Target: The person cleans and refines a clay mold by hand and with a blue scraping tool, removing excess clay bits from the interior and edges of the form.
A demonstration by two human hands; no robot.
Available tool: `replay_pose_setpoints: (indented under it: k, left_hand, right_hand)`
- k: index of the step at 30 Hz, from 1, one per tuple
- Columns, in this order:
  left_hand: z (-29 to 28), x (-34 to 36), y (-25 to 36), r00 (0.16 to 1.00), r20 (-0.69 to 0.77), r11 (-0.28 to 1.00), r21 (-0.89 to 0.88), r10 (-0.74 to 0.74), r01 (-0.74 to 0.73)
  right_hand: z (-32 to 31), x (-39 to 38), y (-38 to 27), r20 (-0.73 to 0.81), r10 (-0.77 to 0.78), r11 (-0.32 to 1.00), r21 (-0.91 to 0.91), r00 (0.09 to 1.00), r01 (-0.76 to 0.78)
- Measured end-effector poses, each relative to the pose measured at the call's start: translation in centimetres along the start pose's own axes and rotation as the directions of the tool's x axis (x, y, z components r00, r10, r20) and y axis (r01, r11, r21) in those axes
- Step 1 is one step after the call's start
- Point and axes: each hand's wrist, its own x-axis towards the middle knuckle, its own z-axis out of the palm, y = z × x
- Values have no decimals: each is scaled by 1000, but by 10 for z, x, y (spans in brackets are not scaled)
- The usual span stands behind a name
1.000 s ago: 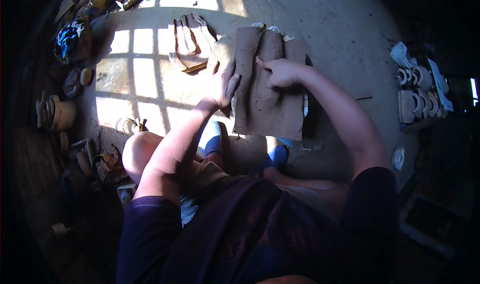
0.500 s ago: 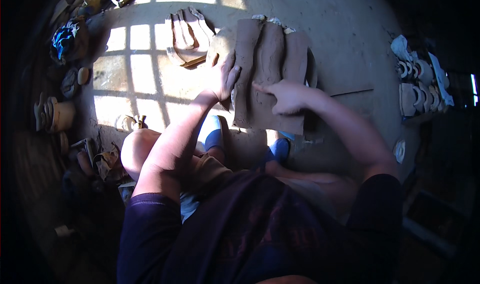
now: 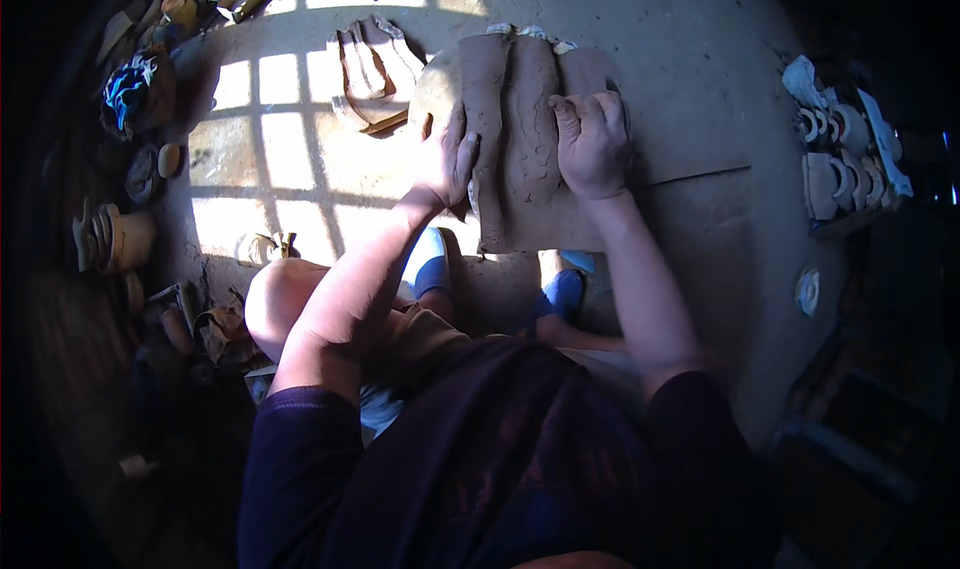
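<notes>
In front of me stands a brown wet-clay slab (image 3: pixel 530 159), shaped into long upright folds over a support that is mostly hidden. My left hand (image 3: pixel 445 159) lies along the slab's left edge, fingers stretched and thumb apart, steadying nothing that I can see enclosed in it. On the right fold is my right hand (image 3: pixel 594 144), its fingers curled and its thumb pressed against the clay beside the middle ridge. Left of the slab, a second folded clay piece (image 3: pixel 375 74) rests on the floor in the sunlight.
Curved ring-like pieces (image 3: pixel 845 184) are stacked at the right. Along the left stand a tan pot (image 3: pixel 130 237), a blue cloth bundle (image 3: pixel 127 94) and mixed clutter. A thin dark stick (image 3: pixel 697 176) lies right of the slab. My blue shoes (image 3: pixel 563 292) are close below it.
My right hand has gone from pointing a finger at the slab's middle to curling over its right fold, farther up. The left hand has stayed at the left edge.
</notes>
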Motion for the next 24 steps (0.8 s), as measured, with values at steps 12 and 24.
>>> replay_pose_setpoints:
  k: [12,24]
  left_hand:
    - [18,-11,32,979,-98,984,-36,-177,174]
    - [37,-25,54,977,-33,977,-43,-209,207]
  right_hand:
    - [45,-51,13,-96,-270,919,-324,958,227]
    - [33,-62,48,5,-87,979,-182,996,87]
